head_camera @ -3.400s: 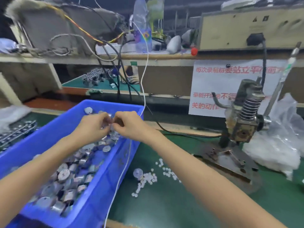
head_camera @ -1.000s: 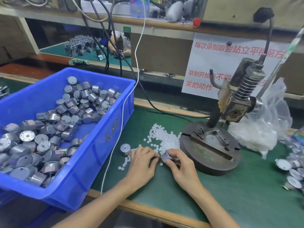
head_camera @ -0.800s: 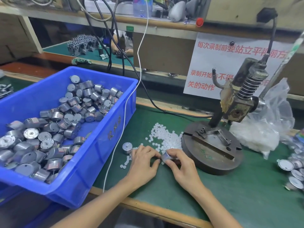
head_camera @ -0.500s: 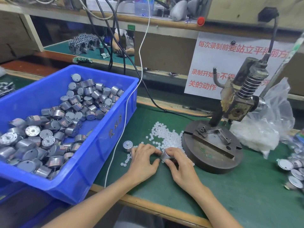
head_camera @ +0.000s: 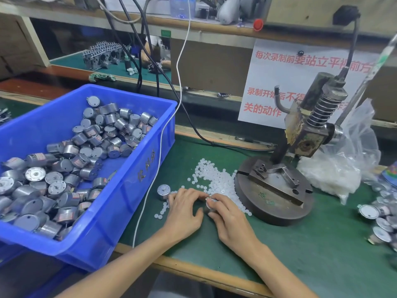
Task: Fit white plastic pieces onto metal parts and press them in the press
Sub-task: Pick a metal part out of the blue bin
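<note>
A green-covered worktop (head_camera: 322,254) with a wooden front edge (head_camera: 193,271) sits below a long wooden shelf (head_camera: 214,32), from which black cables (head_camera: 148,61) and a white cable (head_camera: 182,50) hang, beside a brown back panel (head_camera: 210,67) bearing a white notice (head_camera: 268,82) in red Chinese characters, with a second green worktop (head_camera: 71,61) beyond.

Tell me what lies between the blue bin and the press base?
Head view: loose white plastic pieces, one standing metal part, a white cable, the left hand and right hand.
</note>
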